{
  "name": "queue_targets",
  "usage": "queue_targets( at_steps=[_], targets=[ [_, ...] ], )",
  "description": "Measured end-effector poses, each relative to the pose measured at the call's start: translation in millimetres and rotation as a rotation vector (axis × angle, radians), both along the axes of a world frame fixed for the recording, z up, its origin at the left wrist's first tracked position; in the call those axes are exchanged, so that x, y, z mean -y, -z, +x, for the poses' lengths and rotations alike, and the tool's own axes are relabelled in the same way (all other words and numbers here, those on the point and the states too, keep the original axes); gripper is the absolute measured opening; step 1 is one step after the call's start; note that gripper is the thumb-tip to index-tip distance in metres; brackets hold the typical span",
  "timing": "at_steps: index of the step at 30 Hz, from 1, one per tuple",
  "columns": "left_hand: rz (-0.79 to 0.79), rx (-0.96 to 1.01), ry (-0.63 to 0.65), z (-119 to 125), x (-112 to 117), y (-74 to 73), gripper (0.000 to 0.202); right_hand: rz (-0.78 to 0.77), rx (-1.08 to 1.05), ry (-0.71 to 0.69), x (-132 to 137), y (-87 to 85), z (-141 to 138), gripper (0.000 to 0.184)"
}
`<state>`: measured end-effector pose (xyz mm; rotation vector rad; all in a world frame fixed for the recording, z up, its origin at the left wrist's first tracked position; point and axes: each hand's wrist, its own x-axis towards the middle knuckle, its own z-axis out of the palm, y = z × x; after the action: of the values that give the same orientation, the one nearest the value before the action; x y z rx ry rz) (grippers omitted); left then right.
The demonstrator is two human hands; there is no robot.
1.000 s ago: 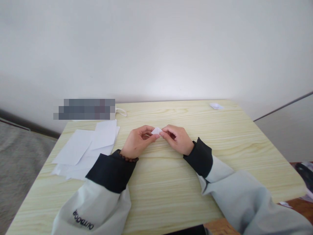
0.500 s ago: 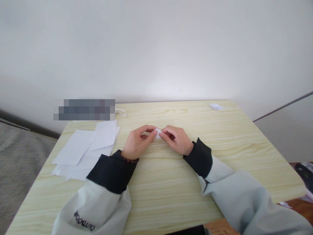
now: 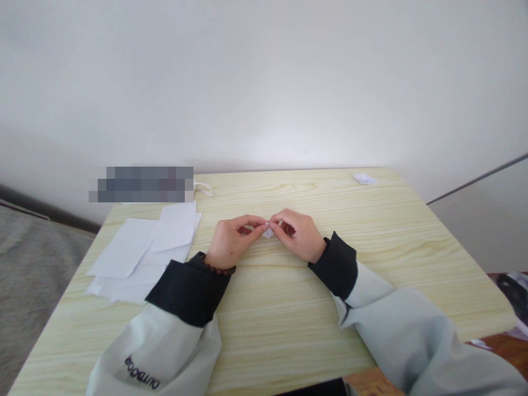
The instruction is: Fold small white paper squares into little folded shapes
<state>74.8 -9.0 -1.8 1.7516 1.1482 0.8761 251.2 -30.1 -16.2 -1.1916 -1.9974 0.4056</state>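
Between my fingertips is a small folded piece of white paper (image 3: 268, 233), mostly covered by the fingers. My left hand (image 3: 231, 239), with a beaded bracelet at the wrist, pinches it from the left with thumb and index finger. From the other side my right hand (image 3: 297, 235) pinches the same paper, and the fingertips of both hands nearly meet at its upper edge. Both hands are over the middle of the wood-patterned table (image 3: 280, 319).
Several loose white sheets (image 3: 126, 247) overlap on the table's left side. Behind them lies a blurred-out item (image 3: 144, 187) with a pale cord loop (image 3: 205, 189). A folded white paper piece (image 3: 363, 179) rests near the back right edge, before the wall (image 3: 264, 82).
Both hands' fingertips have come closer together over the top of the folded paper, so less of it shows, and only its lower part hangs below the fingers. The sheets stay put.
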Motion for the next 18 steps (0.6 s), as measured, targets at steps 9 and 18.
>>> queue_targets(
  at_steps=[9,18],
  targets=[
    [0.011,-0.028,-0.016,2.1,2.1,-0.6,0.025,0.011,0.045,0.023,1.2,-1.5,-0.6,0.014],
    [0.003,-0.027,-0.060,3.2,2.9,1.5,0.024,0.029,0.042,0.086,1.8,-0.5,-2.5,0.011]
  ],
)
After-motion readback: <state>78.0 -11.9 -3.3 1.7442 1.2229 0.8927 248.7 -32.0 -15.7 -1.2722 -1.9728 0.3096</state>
